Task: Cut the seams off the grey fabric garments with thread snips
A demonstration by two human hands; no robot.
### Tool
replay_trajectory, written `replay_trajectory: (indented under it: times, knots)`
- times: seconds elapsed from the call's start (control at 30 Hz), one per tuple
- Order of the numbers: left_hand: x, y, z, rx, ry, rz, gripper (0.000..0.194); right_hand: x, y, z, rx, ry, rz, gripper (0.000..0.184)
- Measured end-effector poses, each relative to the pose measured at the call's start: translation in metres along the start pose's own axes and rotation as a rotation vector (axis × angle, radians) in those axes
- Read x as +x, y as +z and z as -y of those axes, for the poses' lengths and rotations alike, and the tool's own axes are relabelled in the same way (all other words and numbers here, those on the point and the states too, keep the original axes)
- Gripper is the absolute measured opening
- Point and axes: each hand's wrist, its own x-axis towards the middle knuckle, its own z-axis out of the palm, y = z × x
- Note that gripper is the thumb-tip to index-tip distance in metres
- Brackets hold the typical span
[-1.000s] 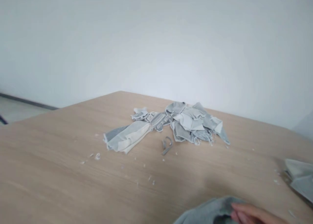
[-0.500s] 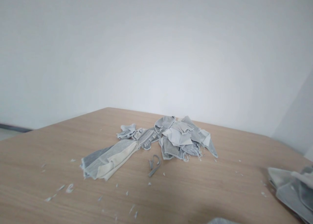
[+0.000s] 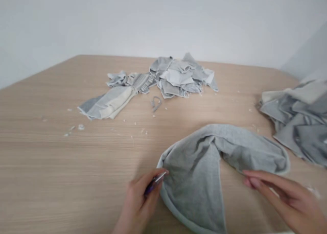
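Observation:
A grey fleece fabric piece (image 3: 201, 165) lies curved on the wooden table (image 3: 51, 165) in front of me. My left hand (image 3: 139, 201) is closed round a small purple-handled tool (image 3: 154, 183) whose metal tip touches the fabric's left edge. My right hand (image 3: 283, 196) lies at the lower right with its fingers stretched out, fingertips close to the fabric's right fold. It holds nothing that I can see.
A heap of cut grey and white fabric scraps (image 3: 176, 77) lies at the far middle, with a longer folded piece (image 3: 107, 102) to its left and a small grey strip (image 3: 155, 102) near it. Another fabric pile (image 3: 298, 121) sits at the right edge. Small lint bits dot the table.
The view has tilted down toward the near table. Both hands and the grey fabric piece have come into sight; before, only a fingertip and a fabric edge showed at the bottom.

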Motion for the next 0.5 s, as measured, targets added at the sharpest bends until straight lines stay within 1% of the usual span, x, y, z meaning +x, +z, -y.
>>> replay_trajectory:
  times: [0.03, 0.1, 0.2, 0.27, 0.33, 0.4, 0.43, 0.47, 0.5]
  knots:
    - [0.001, -0.001, -0.001, 0.01, -0.022, 0.012, 0.029, -0.002, -0.003, -0.001, -0.001, 0.047, 0.006, 0.028]
    - [0.007, -0.003, -0.006, 0.021, -0.024, 0.038, 0.035, -0.005, -0.005, -0.004, -0.007, 0.141, 0.025, 0.03]
    - [0.013, -0.007, -0.015, 0.044, 0.049, 0.105, 0.03, -0.014, 0.001, -0.008, -0.009, 0.214, 0.027, 0.03]
    - [0.014, -0.011, -0.022, 0.081, 0.101, 0.125, 0.023, -0.023, 0.01, -0.01, 0.035, 0.215, 0.07, 0.027]
    - [0.017, -0.016, -0.028, 0.132, 0.151, 0.141, 0.022, -0.034, 0.023, -0.009, 0.108, 0.21, 0.173, 0.024]
    - [0.025, -0.021, -0.033, 0.196, 0.178, 0.188, 0.023, -0.046, 0.036, -0.006, 0.183, 0.203, 0.26, 0.021]
    - [0.031, -0.024, -0.035, 0.23, 0.18, 0.213, 0.023, -0.052, 0.042, -0.004, 0.216, 0.188, 0.262, 0.019]
    - [0.038, -0.026, -0.036, 0.264, 0.176, 0.229, 0.024, -0.057, 0.047, -0.001, 0.237, 0.158, 0.235, 0.019]
    - [0.046, -0.029, -0.036, 0.299, 0.169, 0.235, 0.025, -0.061, 0.052, 0.002, 0.24, 0.107, 0.189, 0.023]
